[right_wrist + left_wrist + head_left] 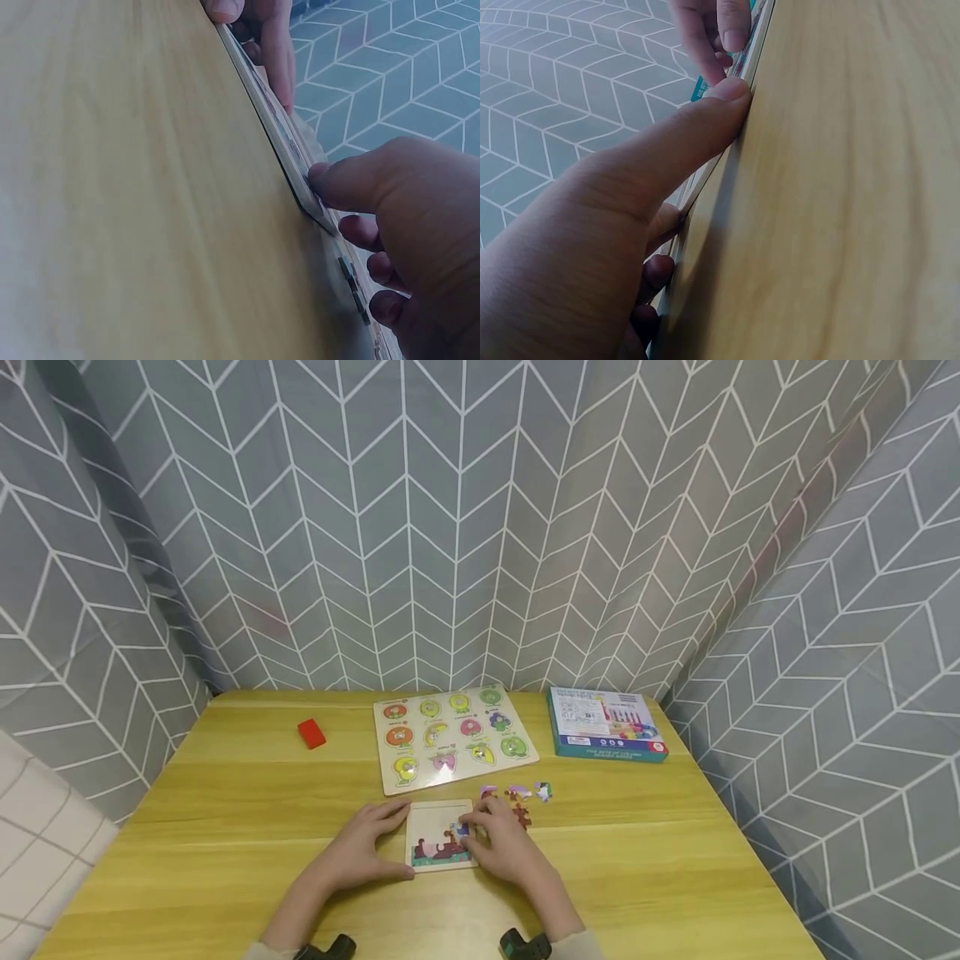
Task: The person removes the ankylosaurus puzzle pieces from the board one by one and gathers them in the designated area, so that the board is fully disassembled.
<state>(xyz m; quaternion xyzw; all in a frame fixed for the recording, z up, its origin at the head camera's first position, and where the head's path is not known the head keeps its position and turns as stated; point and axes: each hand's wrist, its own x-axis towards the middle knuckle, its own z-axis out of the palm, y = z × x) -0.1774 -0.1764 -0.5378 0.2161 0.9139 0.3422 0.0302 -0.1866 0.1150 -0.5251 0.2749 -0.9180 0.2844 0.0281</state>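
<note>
A small wooden jigsaw tray (431, 814) lies near the table's front, its lower part filled with brown, pink and teal pieces. My left hand (360, 852) holds the tray's left side, index finger at the upper corner and thumb at the lower one. In the left wrist view the left thumb (697, 124) touches the tray's edge. Over the tray's right side my right hand (504, 843) pinches a blue-and-white jigsaw piece (460, 831) between thumb and fingers, down at the picture. The right wrist view shows the right thumb (349, 184) at the tray's edge; the piece is hidden there.
Several loose jigsaw pieces (543, 791) lie right of the tray, partly behind my right hand. A wooden fruit peg board (420, 783) lies just behind. Farther back are a teal-edged box (611, 752) at right and a red block (311, 733) at left. Patterned curtains (450, 527) surround the table.
</note>
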